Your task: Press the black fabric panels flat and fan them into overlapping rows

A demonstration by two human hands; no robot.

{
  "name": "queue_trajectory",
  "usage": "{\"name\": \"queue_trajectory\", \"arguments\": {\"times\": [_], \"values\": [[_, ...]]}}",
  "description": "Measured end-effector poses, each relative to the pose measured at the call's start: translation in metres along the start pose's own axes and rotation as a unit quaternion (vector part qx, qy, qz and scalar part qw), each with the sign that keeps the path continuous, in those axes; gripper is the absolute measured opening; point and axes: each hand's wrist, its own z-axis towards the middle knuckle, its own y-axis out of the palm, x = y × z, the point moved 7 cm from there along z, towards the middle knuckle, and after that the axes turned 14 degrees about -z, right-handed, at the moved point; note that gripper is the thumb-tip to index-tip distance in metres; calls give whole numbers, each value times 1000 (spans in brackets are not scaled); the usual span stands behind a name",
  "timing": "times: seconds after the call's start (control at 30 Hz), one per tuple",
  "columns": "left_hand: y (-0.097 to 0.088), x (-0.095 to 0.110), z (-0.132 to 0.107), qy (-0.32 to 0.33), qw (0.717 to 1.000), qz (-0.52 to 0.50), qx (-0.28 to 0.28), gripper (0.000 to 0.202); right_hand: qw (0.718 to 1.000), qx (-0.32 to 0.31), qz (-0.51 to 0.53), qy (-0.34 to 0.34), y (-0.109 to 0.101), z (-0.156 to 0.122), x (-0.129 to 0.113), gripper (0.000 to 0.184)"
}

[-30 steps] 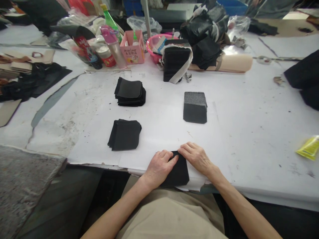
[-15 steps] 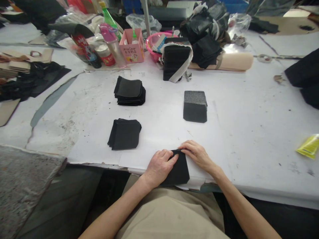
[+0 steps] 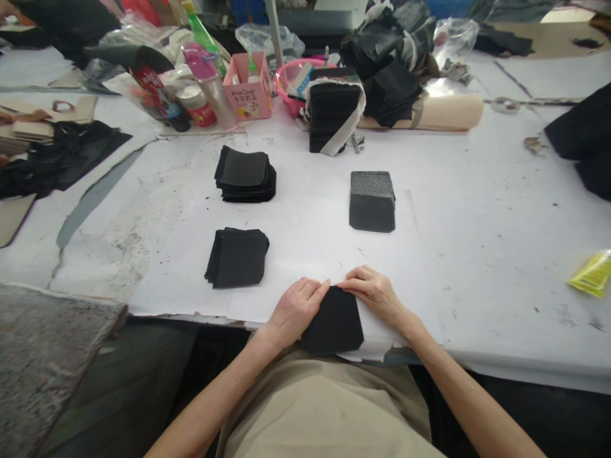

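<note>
- Both your left hand (image 3: 296, 310) and your right hand (image 3: 375, 294), in the head view, are closed at the fingertips, pinching the far edge of a black piece (image 3: 333, 324).
- Your black piece lies at the near edge of the table (image 3: 487, 254), just before your lap (image 3: 324, 407); you can't tell whether it overhangs.
- Uneven pressure from your two hands could, I'd judge, crease or skew that far edge; a nudge from your lap could shift the piece.
- Your surface is white, specked with dirt and torn toward the left.
- Left of you sit two uneven black stacks (image 3: 241, 257) (image 3: 244, 173); farther right, a grey-and-black pile (image 3: 372, 210).
- Beyond, your crowded room shows a pink box (image 3: 248, 95), a pale roll (image 3: 451, 113) and plastic bags (image 3: 270, 41).
</note>
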Motion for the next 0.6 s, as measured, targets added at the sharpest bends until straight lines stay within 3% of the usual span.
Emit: {"name": "queue_trajectory", "arguments": {"times": [0.17,0.47,0.6], "values": [[5,-8,5,29,998,23,-50,32,999,-20,-8,-25,-1,0,0,26],[7,-4,4,39,992,52,-108,40,995,-41,-49,-77,-4,-4,-1,29],[8,-3,6,30,989,66,-129,43,997,-30,-40,-57,-5,-4,2,27]]}}
